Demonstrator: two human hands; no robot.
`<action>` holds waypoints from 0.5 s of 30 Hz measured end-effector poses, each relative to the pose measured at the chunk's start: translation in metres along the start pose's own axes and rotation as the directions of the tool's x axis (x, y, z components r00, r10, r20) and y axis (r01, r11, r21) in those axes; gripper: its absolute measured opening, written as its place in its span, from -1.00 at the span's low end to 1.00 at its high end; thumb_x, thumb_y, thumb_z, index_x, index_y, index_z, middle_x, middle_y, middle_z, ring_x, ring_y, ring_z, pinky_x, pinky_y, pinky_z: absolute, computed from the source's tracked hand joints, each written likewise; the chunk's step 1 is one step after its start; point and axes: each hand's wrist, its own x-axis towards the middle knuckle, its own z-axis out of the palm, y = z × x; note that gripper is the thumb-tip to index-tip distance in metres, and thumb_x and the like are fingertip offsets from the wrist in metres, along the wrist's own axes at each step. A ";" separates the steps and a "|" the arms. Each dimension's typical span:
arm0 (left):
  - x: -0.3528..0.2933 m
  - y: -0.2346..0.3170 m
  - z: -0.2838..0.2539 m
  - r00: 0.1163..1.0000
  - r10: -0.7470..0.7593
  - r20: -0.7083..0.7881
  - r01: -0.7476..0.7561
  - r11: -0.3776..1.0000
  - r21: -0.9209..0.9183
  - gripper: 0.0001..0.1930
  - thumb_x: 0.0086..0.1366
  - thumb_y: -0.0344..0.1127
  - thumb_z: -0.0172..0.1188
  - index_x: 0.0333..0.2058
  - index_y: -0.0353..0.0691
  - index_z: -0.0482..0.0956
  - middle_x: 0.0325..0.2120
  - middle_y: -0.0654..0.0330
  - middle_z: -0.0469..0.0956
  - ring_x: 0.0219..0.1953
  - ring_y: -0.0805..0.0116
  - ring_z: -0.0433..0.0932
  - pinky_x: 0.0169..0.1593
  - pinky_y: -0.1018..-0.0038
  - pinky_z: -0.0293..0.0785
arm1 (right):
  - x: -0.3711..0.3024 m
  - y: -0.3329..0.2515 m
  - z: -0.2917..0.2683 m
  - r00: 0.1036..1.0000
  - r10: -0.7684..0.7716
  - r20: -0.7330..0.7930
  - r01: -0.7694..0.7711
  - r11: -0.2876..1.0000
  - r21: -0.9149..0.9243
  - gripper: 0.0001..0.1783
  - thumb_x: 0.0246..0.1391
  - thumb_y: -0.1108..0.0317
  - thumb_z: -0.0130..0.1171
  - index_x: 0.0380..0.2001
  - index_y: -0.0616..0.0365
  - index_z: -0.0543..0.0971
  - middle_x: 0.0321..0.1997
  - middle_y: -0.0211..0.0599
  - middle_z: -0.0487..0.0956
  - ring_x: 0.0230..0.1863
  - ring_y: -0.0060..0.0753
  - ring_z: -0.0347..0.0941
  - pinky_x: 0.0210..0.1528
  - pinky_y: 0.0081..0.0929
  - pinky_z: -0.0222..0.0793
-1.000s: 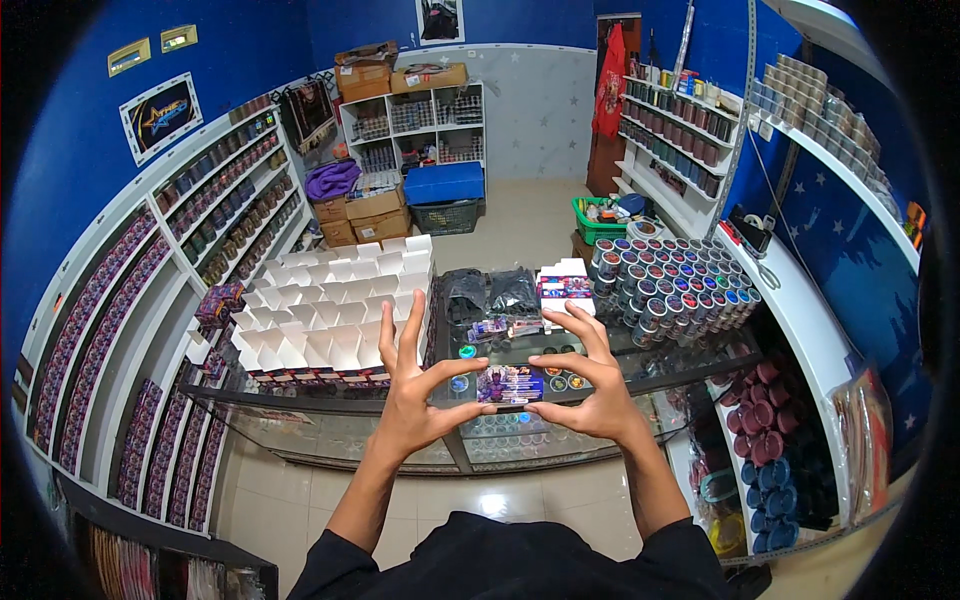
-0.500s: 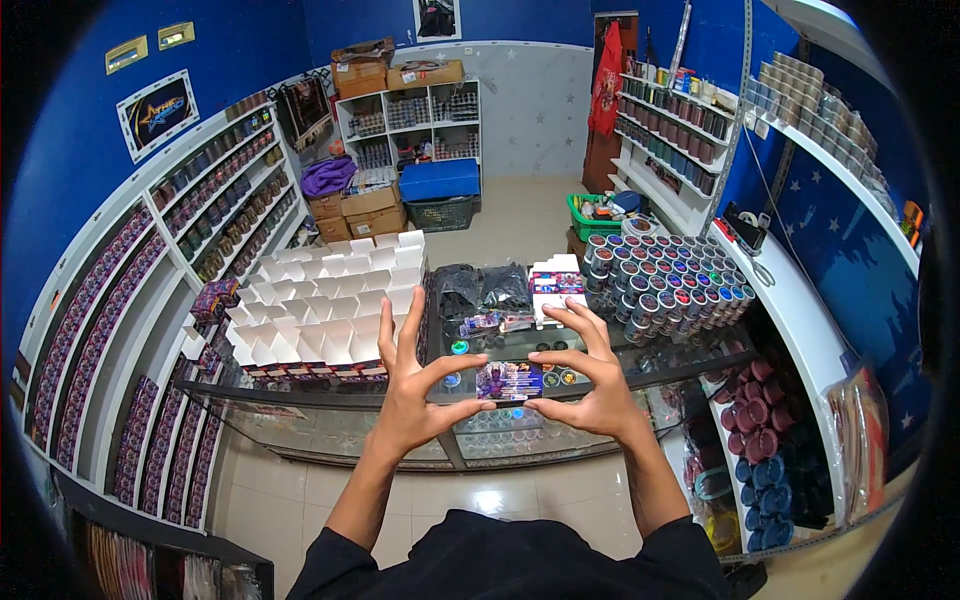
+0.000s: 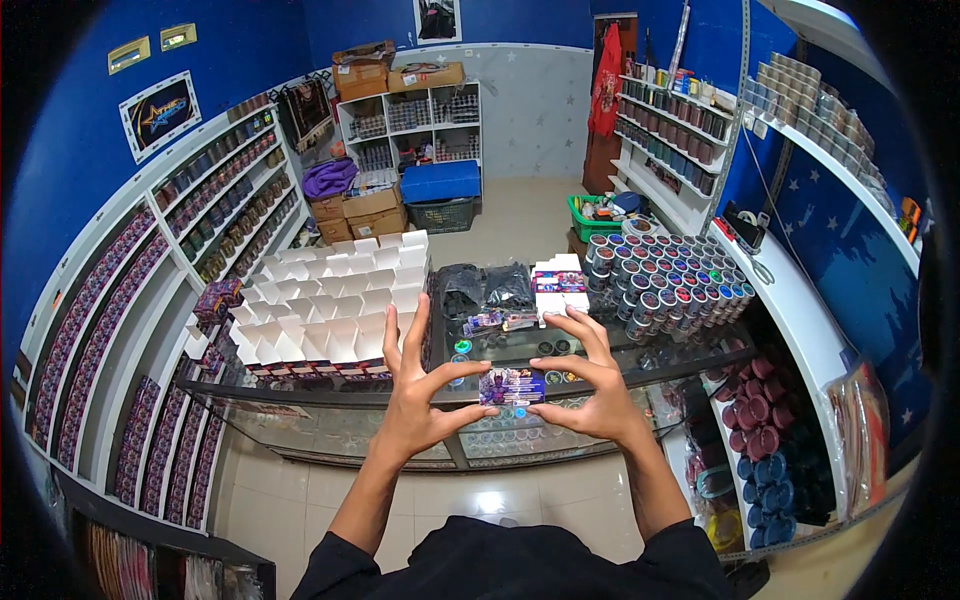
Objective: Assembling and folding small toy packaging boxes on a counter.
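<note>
Between my two hands a small purple printed card (image 3: 511, 388) is stretched flat, facing me. My left hand (image 3: 412, 400) pinches its left corners with thumb and index finger, the other fingers raised. My right hand (image 3: 603, 395) grips the right corners the same way. Below and behind the card lies a glass-topped display counter (image 3: 460, 420). Just beyond my hands are a white and purple box (image 3: 560, 285), black plastic bags (image 3: 505, 287) and a few small printed packets (image 3: 485, 321) on the glass.
Rows of open white boxes (image 3: 330, 300) cover the counter's left side. Stacked round jars (image 3: 665, 285) fill its right side. Shelves of jars (image 3: 215, 200) line the left wall. A green basket (image 3: 590, 220) sits behind the jars; maroon and blue tubs (image 3: 765, 470) are at lower right.
Both hands and the card have sunk very slightly in the picture. The grip at the card's corners is the same.
</note>
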 end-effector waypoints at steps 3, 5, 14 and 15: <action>-0.002 -0.006 -0.012 1.000 -0.008 0.005 0.008 1.000 -0.016 -0.43 -0.15 -0.01 0.75 -0.06 0.27 0.84 0.64 -0.09 -0.13 0.63 -0.42 -0.41 0.56 -0.30 -0.20 | 0.004 -0.008 0.010 1.000 0.016 -0.007 -0.016 1.000 0.017 -0.41 -0.27 0.22 0.72 -0.04 -0.09 0.81 0.52 -0.16 0.44 0.64 0.19 0.08 0.59 0.18 0.04; -0.006 -0.015 -0.020 1.000 -0.010 0.009 0.010 1.000 -0.022 -0.43 -0.15 -0.01 0.75 -0.05 0.26 0.84 0.64 -0.09 -0.13 0.63 -0.42 -0.41 0.56 -0.30 -0.20 | 0.008 -0.015 0.018 1.000 0.007 0.004 -0.007 1.000 -0.010 -0.44 -0.24 0.27 0.69 -0.04 -0.09 0.81 0.54 -0.17 0.40 0.62 0.21 0.09 0.57 0.19 0.09; -0.025 -0.052 -0.066 1.000 0.001 0.019 -0.001 1.000 -0.001 -0.43 -0.14 0.02 0.75 -0.06 0.27 0.84 0.65 -0.05 -0.15 0.62 -0.43 -0.42 0.55 -0.34 -0.21 | 0.028 -0.043 0.069 1.000 0.021 0.008 -0.021 1.000 -0.023 -0.44 -0.23 0.25 0.69 -0.03 -0.10 0.81 0.54 -0.19 0.40 0.63 0.19 0.08 0.58 0.16 0.09; -0.028 -0.057 -0.071 1.000 0.004 0.020 -0.004 1.000 -0.001 -0.43 -0.14 0.02 0.75 -0.06 0.27 0.84 0.65 -0.04 -0.15 0.62 -0.43 -0.41 0.55 -0.34 -0.21 | 0.030 -0.046 0.075 1.000 0.018 0.008 -0.018 1.000 -0.023 -0.44 -0.23 0.25 0.69 -0.03 -0.10 0.81 0.54 -0.19 0.40 0.64 0.18 0.08 0.58 0.15 0.09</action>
